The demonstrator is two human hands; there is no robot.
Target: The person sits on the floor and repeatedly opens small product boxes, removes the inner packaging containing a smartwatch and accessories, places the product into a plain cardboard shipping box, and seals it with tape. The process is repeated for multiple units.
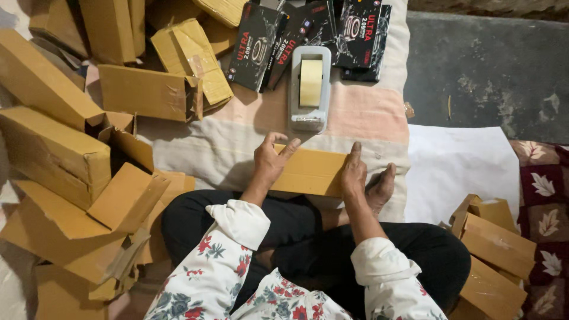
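Note:
A long brown cardboard box (311, 170) lies across my lap on a striped cloth (231, 142). My left hand (269, 163) rests on its left end with fingers spread over the top. My right hand (354, 175) presses against its right end, thumb pointing up. A grey tape dispenser (309, 89) with a roll of pale tape stands just beyond the box. I sit cross-legged in black trousers and a white flowered top, with a bare foot (380, 186) beside my right hand.
Several brown cardboard boxes (53, 154) are piled at the left, some open. Black printed product boxes (308, 32) lie at the top centre. More brown boxes (495, 255) sit at the lower right, by a white sheet (462, 169) and grey floor (492, 65).

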